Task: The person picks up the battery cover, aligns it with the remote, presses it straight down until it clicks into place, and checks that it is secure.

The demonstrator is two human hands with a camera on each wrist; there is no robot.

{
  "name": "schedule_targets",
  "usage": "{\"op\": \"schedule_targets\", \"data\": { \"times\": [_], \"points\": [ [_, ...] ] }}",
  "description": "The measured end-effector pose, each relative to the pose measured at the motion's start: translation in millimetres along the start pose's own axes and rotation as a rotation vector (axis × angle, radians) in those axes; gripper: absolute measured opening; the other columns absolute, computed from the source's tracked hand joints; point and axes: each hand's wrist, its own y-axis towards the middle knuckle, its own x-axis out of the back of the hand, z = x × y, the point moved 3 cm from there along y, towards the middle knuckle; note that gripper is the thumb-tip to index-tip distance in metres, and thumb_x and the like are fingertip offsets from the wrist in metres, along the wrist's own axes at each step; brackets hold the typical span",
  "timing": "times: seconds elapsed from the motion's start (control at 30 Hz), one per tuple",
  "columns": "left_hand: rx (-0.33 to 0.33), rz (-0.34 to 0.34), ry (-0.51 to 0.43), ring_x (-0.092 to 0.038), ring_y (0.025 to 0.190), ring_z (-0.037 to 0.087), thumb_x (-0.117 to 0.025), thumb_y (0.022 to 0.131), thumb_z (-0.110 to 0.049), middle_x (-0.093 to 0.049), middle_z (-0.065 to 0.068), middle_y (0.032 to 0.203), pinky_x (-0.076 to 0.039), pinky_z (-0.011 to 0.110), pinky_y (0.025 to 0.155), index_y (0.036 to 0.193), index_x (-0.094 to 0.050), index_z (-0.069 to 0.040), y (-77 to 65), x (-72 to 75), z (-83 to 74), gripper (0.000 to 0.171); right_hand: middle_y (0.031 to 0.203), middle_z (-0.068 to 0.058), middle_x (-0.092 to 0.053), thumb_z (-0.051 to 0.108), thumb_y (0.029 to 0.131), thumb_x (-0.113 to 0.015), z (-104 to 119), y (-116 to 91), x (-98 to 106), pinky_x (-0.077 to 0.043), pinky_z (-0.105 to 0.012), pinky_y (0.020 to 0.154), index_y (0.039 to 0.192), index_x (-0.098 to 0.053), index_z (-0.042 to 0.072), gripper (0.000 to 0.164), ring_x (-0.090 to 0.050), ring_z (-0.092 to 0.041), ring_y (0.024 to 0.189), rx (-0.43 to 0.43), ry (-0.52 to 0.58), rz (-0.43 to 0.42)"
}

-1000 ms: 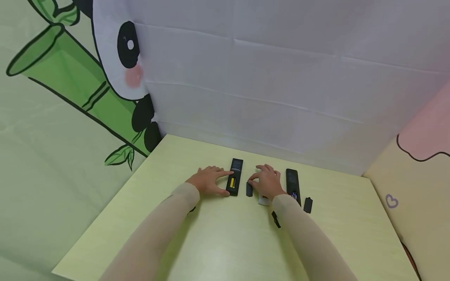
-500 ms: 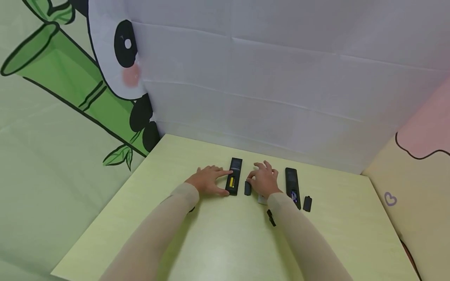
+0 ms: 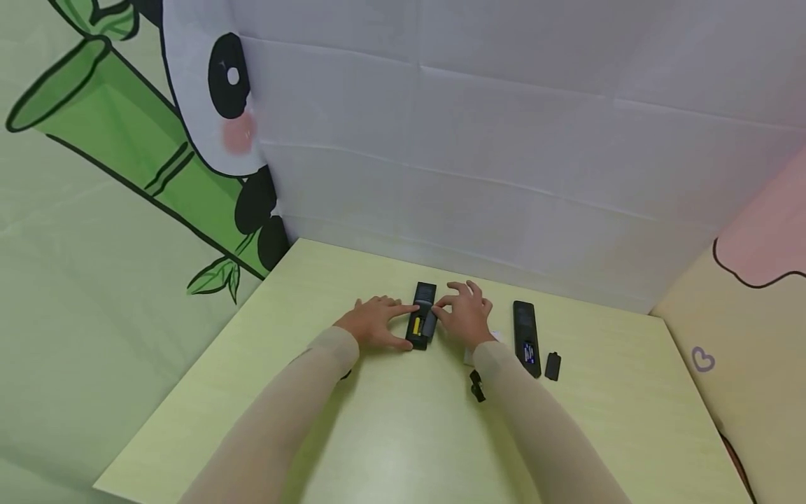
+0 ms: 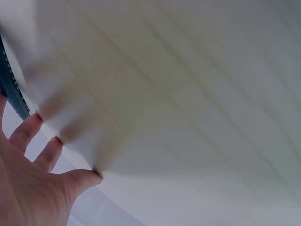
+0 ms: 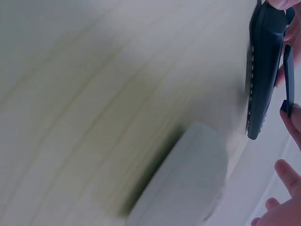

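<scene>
A black remote control [image 3: 425, 292] lies back-up on the table, a yellow battery [image 3: 417, 326] showing in its compartment. My left hand [image 3: 376, 323] is spread at its left side; the index fingertip touches the edge and the thumb reaches its near corner. Between thumb and index finger, my right hand [image 3: 466, 318] pinches a dark battery cover [image 3: 430, 326], which overlaps the compartment's right side in the head view. In the right wrist view the cover [image 5: 289, 77] is tilted above the remote [image 5: 267, 66], a gap between them. The left wrist view catches only a dark edge of the remote [image 4: 13, 89].
A second black remote [image 3: 524, 323] lies to the right, batteries in its uncovered compartment. Beside it is its loose cover [image 3: 553, 366]. A white rounded object [image 5: 188, 176] sits under my right hand. Pale fabric [image 3: 441, 175] hangs behind the table.
My right hand has lifted the battery cover off the table and carried it left and up over the remote. The left hand keeps its place at the remote.
</scene>
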Motion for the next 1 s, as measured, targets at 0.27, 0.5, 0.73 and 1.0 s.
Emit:
{"op": "schedule_targets", "data": {
  "times": [0.27, 0.5, 0.73, 1.0],
  "points": [
    [0.001, -0.003, -0.001, -0.037, 0.181, 0.047, -0.076, 0.098, -0.084, -0.048, 0.010, 0.190, -0.025, 0.091, 0.139, 0.183, -0.042, -0.049, -0.7, 1.8, -1.7, 0.098, 0.176, -0.015, -0.062, 0.037, 0.113, -0.082, 15, 1, 2, -0.035, -0.081, 0.130, 0.112, -0.095, 0.019, 0.022, -0.034, -0.052, 0.178, 0.047, -0.022, -0.056],
    [0.000, -0.004, -0.006, -0.037, 0.181, 0.047, -0.077, 0.098, -0.083, -0.047, 0.010, 0.190, -0.025, 0.091, 0.139, 0.183, -0.042, -0.049, -0.8, 0.5, 0.1, 0.098, 0.176, -0.014, -0.062, 0.036, 0.113, -0.083, 23, 0, -1, -0.035, -0.081, 0.130, 0.114, -0.095, 0.018, 0.022, -0.034, -0.051, 0.178, 0.057, -0.052, -0.049],
    [-0.005, -0.001, -0.005, -0.037, 0.181, 0.047, -0.077, 0.097, -0.085, -0.047, 0.010, 0.190, -0.026, 0.091, 0.139, 0.183, -0.042, -0.047, -1.2, -0.3, 0.6, 0.100, 0.173, -0.015, -0.064, 0.033, 0.112, -0.085, 24, 1, -7, -0.036, -0.081, 0.128, 0.112, -0.095, 0.018, 0.019, -0.035, -0.051, 0.176, 0.071, -0.049, -0.061],
    [-0.008, -0.012, 0.000, -0.037, 0.181, 0.048, -0.077, 0.097, -0.085, -0.048, 0.010, 0.190, -0.026, 0.092, 0.138, 0.183, -0.043, -0.047, -1.1, 0.4, 1.8, 0.100, 0.178, -0.013, -0.060, 0.035, 0.113, -0.083, 30, 2, -6, -0.032, -0.080, 0.133, 0.115, -0.096, 0.019, 0.021, -0.031, -0.049, 0.179, 0.049, -0.051, -0.019]
  ]
}}
